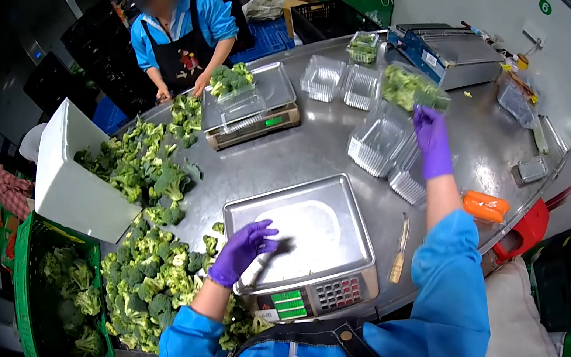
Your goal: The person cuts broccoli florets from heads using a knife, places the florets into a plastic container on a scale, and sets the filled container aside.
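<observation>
My left hand [242, 250], in a purple glove, hovers over the left edge of a metal scale tray [314, 232]. Its fingers are loosely curved and apart, with nothing in them. Farther away, my right hand [432, 138], also gloved in purple, is stretched across the table with its fingertips at the near edge of a clear plastic container of broccoli [412, 88]; the fingers look closed on that edge. Below it, nearer to me, stand clear clamshell containers [378, 142]. A heap of broccoli florets [153, 284] lies left of the scale.
A co-worker [185, 35] stands at the far left beside a second scale [253, 121] holding broccoli. A white foam box [78, 168] tips out florets. A green crate [33, 288] is at lower left. A knife [400, 253] and an orange package [485, 206] lie to the right.
</observation>
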`<state>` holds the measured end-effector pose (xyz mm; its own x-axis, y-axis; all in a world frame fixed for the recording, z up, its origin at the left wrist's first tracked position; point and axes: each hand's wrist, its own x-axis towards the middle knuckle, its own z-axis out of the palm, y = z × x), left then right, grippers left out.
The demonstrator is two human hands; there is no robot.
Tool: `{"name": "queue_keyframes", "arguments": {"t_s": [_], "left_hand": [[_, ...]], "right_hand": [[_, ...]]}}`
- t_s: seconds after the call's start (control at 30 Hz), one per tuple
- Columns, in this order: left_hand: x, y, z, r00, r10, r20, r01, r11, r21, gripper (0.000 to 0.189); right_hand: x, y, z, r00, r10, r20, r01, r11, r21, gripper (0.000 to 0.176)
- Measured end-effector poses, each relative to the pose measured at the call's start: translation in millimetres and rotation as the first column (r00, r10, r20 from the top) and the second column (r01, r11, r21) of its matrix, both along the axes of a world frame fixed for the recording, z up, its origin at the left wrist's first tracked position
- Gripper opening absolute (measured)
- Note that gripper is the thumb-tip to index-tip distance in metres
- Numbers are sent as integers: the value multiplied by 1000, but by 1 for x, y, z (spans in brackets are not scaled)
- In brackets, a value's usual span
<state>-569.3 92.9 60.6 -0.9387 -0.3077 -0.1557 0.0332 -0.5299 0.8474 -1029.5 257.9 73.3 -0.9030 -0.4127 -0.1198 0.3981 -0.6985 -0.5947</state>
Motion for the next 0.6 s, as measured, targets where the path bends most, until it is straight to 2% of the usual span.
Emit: {"name": "queue_keyframes", "arguments": {"t_s": [0.03, 0.07, 0.13, 0.17, 0.2, 0.23, 0.27, 0.3, 0.37, 0.4, 0.47, 0.5, 0.57, 0.6], "left_hand": [[4, 2, -5, 1000, 13, 9, -13, 998, 54, 60], [6, 5, -7, 999, 31, 33, -35, 993, 109, 59], [12, 12, -18, 997, 64, 43, -70, 984, 164, 58], [14, 14, -22, 997, 64, 46, -72, 979, 190, 57], [14, 18, -21, 996, 63, 57, -73, 978, 193, 57], [15, 20, -22, 996, 59, 64, -71, 978, 196, 57], [16, 23, -24, 996, 69, 59, -80, 973, 216, 57], [15, 26, -26, 996, 77, 53, -87, 967, 237, 57], [15, 30, -29, 997, 64, 38, -72, 962, 265, 57], [15, 31, -31, 998, 57, 38, -66, 958, 278, 54], [14, 38, -29, 999, 42, 30, -49, 959, 279, 52], [13, 42, -24, 998, 49, 47, -60, 961, 269, 53], [19, 42, -32, 997, 55, 48, -66, 958, 278, 54], [22, 43, -34, 997, 54, 50, -66, 958, 279, 54]], "right_hand": [[-22, -5, 5, 998, -57, -24, 58, 995, 78, 23], [-35, -3, 10, 998, -55, -23, 57, 995, 79, 23], [-52, 2, 19, 974, 11, 228, -40, 992, 121, 31], [-53, 1, 15, 973, 13, 230, -41, 992, 120, 31], [-52, 0, 1, 1000, 17, 16, -22, 924, 382, 35], [-47, 1, -14, 979, 77, -189, 55, 791, 609, 39], [-50, -3, -51, 878, 237, -416, 228, 557, 799, 41], [-48, -1, -83, 712, 452, -537, 450, 293, 844, 43], [30, 7, -77, 612, 573, -545, 460, 303, 835, 44], [52, 13, -75, 613, 574, -543, 462, 297, 836, 44], [82, 25, -72, 293, 820, -491, 810, 60, 583, 37], [87, 29, -68, 297, 823, -485, 809, 53, 586, 37], [93, 35, -60, 378, 876, -299, 769, -118, 628, 37], [98, 43, -60, 379, 876, -297, 768, -119, 629, 37]]}}
